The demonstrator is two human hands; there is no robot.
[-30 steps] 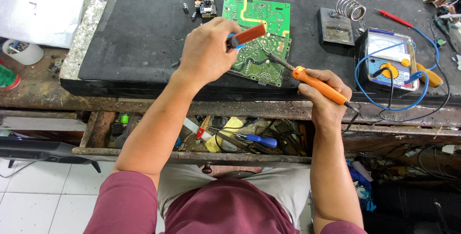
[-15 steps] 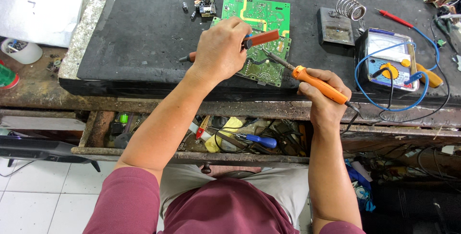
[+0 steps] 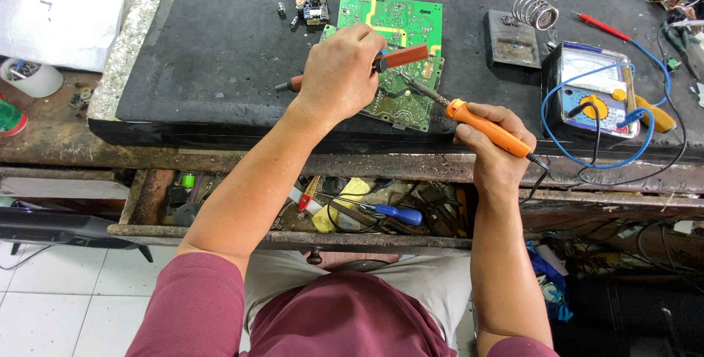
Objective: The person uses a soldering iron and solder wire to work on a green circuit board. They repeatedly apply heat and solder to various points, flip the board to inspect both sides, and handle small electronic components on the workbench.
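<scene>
A green circuit board (image 3: 400, 23) lies on the black bench mat (image 3: 220, 42). My left hand (image 3: 341, 75) rests over the board's near left part and grips a red-brown desoldering pump (image 3: 402, 57) lying crosswise, its dark tip (image 3: 284, 86) sticking out to the left. My right hand (image 3: 495, 148) holds an orange-handled soldering iron (image 3: 484, 126) at the mat's front edge. The iron's metal tip (image 3: 411, 84) points up-left onto the board, just below the pump.
A coiled iron stand (image 3: 524, 23) on a metal base sits right of the board, then a multimeter (image 3: 598, 89) with blue leads. Small loose components (image 3: 308, 5) lie left of the board. An open drawer (image 3: 352, 207) of tools is under the bench edge. A white cup (image 3: 29, 78) stands at far left.
My left hand moved up and right onto the board, swinging the pump from a tilted pose to lie across it. The right hand and iron barely moved.
</scene>
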